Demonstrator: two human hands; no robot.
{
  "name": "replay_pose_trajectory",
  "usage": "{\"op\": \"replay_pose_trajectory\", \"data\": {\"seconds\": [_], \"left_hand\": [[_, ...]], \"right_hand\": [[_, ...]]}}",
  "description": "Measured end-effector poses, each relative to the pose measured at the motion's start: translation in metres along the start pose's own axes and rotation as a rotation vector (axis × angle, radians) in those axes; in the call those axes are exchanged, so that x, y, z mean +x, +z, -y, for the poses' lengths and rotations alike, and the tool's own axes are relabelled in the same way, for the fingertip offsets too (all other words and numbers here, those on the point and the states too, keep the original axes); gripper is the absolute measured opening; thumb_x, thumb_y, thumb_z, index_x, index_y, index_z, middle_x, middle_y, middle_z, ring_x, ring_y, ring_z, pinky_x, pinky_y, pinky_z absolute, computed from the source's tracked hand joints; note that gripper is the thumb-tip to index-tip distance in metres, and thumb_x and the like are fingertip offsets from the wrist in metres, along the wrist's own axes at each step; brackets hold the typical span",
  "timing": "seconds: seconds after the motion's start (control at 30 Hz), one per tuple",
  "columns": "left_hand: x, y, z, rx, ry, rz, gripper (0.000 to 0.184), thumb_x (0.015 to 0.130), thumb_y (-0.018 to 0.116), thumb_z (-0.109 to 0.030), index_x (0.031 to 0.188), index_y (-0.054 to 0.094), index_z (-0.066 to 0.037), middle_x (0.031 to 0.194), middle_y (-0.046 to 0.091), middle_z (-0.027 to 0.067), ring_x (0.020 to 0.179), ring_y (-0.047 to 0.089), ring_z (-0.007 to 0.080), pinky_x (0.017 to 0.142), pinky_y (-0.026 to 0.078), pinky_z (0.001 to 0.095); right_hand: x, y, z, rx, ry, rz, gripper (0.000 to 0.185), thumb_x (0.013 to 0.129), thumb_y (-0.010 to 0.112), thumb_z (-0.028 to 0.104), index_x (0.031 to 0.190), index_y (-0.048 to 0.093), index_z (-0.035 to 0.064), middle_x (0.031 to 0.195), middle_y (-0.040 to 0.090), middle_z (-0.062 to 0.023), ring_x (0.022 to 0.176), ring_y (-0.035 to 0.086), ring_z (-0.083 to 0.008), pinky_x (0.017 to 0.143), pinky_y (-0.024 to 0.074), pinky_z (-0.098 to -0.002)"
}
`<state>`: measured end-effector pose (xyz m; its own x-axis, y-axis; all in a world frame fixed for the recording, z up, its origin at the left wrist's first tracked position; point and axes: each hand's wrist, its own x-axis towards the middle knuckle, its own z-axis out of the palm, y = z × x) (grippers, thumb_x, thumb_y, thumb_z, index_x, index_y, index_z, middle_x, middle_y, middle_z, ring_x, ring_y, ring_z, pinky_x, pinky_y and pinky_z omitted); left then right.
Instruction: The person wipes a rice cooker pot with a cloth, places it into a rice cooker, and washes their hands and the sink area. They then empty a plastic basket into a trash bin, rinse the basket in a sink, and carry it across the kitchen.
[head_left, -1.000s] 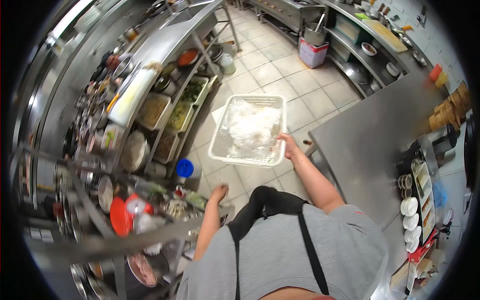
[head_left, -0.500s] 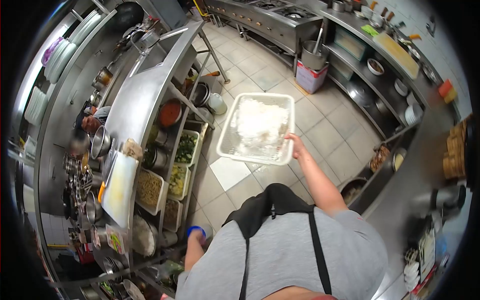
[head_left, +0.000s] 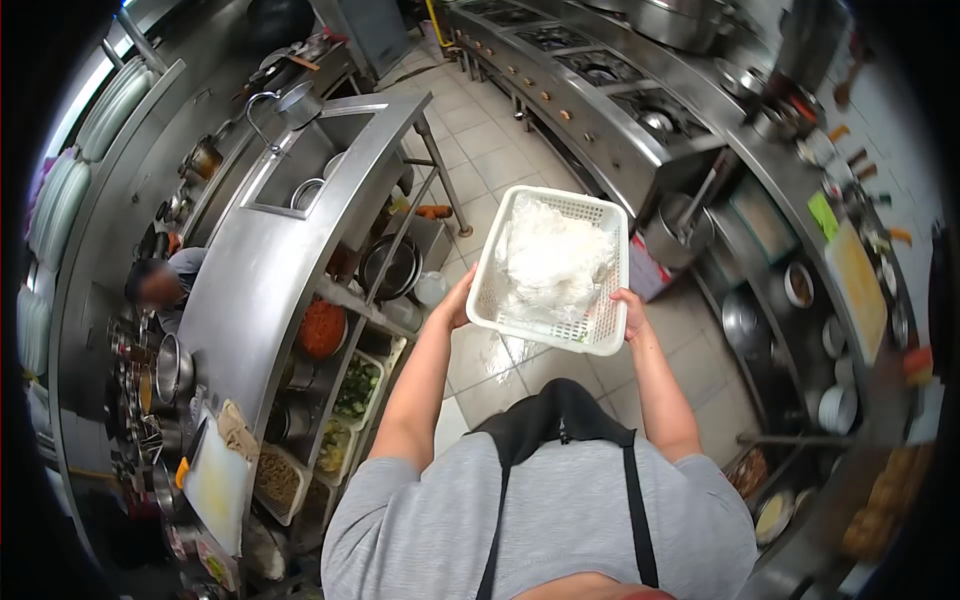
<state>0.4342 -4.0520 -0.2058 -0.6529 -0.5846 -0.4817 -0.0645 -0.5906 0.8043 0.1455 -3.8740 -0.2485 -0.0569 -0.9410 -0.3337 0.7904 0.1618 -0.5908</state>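
Note:
In front of me, above the tiled floor, I carry a white plastic basket with perforated walls. Inside it lies a white mass wrapped in clear plastic; what it is I cannot make out. My left hand grips the basket's left side, with the fingers partly hidden behind the wall. On the opposite side my right hand is closed round the rim near the lower right corner.
To the left runs a steel counter with a sink, food tubs on the shelves below and a cutting board. Another person is beyond it. Ahead stands a gas range; a stockpot is at its near end. Shelves line the right.
My left hand has come up from the lower shelves, where it was at something blue, and now holds the basket too. The basket has shifted right in view as I moved forward.

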Motion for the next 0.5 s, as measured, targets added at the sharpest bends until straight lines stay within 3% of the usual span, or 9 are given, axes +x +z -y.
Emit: {"op": "replay_pose_trajectory", "data": {"seconds": [0.17,0.2,0.3,0.33,0.37,0.4,0.43,0.5], "left_hand": [[0.052,-0.017,-0.084,-0.267,-0.092,0.038,0.071,0.079,0.048,-0.055,0.129,0.035,-0.006,0.123,0.044,0.0137,0.109,0.048,0.0275,0.09,0.04,0.0408],[0.067,-0.016,-0.099,-0.17,-0.029,-0.133,0.056,0.078,0.055,-0.032,0.122,0.04,-0.001,0.112,0.051,0.0167,0.097,0.055,0.0274,0.083,0.046,0.0402],[0.134,-0.068,-0.122,-0.019,-0.131,-0.12,0.046,0.067,0.054,-0.011,0.11,0.046,0.005,0.093,0.057,0.0165,0.079,0.061,0.026,0.068,0.052,0.0366],[0.145,-0.054,-0.145,-0.129,-0.063,-0.129,0.042,0.059,0.048,-0.004,0.1,0.048,0.008,0.08,0.057,0.0145,0.065,0.061,0.0245,0.056,0.054,0.0342],[0.171,-0.061,-0.159,-0.092,-0.039,-0.197,0.04,0.06,0.05,-0.005,0.098,0.049,0.008,0.079,0.058,0.0139,0.066,0.061,0.0239,0.058,0.054,0.0348],[0.192,-0.053,-0.189,-0.116,-0.039,-0.231,0.043,0.06,0.049,-0.005,0.101,0.048,0.008,0.083,0.057,0.0157,0.07,0.061,0.0259,0.059,0.053,0.0377],[0.206,-0.047,-0.205,-0.151,-0.065,-0.268,0.045,0.061,0.048,-0.006,0.103,0.046,0.008,0.088,0.057,0.0174,0.074,0.06,0.028,0.061,0.053,0.0407],[0.258,-0.054,-0.231,-0.23,-0.003,-0.087,0.051,0.062,0.046,-0.008,0.11,0.042,0.008,0.099,0.054,0.0213,0.084,0.058,0.0342,0.062,0.052,0.048]], "right_hand": [[0.143,0.023,0.073,-0.043,0.193,0.112,0.055,0.068,0.048,0.021,0.115,0.04,-0.0052,0.095,0.055,-0.0216,0.076,0.059,-0.0327,0.071,0.0501,-0.0436],[0.174,0.031,0.088,-0.093,0.132,0.113,0.052,0.067,0.048,0.021,0.113,0.043,-0.0047,0.094,0.056,-0.0213,0.076,0.059,-0.0315,0.07,0.0501,-0.0415],[0.251,0.049,0.138,-0.118,0.301,0.164,0.047,0.072,0.05,0.024,0.111,0.047,-0.0029,0.095,0.057,-0.0182,0.077,0.059,-0.0288,0.07,0.0498,-0.0387],[0.271,0.051,0.145,-0.117,0.231,0.062,0.047,0.075,0.05,0.028,0.111,0.048,-0.0019,0.097,0.057,-0.0163,0.079,0.059,-0.0274,0.07,0.0495,-0.0374],[0.306,0.062,0.167,-0.127,0.128,-0.023,0.047,0.078,0.05,0.032,0.111,0.05,-0.0009,0.098,0.057,-0.0145,0.08,0.059,-0.026,0.071,0.0492,-0.0361],[0.336,0.068,0.177,0.007,-0.002,-0.02,0.051,0.083,0.046,0.042,0.113,0.05,0.0006,0.102,0.057,-0.0119,0.086,0.057,-0.0244,0.074,0.0478,-0.035],[0.355,0.07,0.189,0.047,-0.032,0.139,0.055,0.085,0.043,0.045,0.116,0.048,0.0008,0.11,0.054,-0.0116,0.098,0.052,-0.0234,0.084,0.0427,-0.0347],[0.4,0.07,0.203,0.065,-0.275,-0.023,0.056,0.087,0.035,0.047,0.119,0.046,0.0018,0.117,0.051,-0.0123,0.106,0.049,-0.0246,0.092,0.037,-0.0355]]}}
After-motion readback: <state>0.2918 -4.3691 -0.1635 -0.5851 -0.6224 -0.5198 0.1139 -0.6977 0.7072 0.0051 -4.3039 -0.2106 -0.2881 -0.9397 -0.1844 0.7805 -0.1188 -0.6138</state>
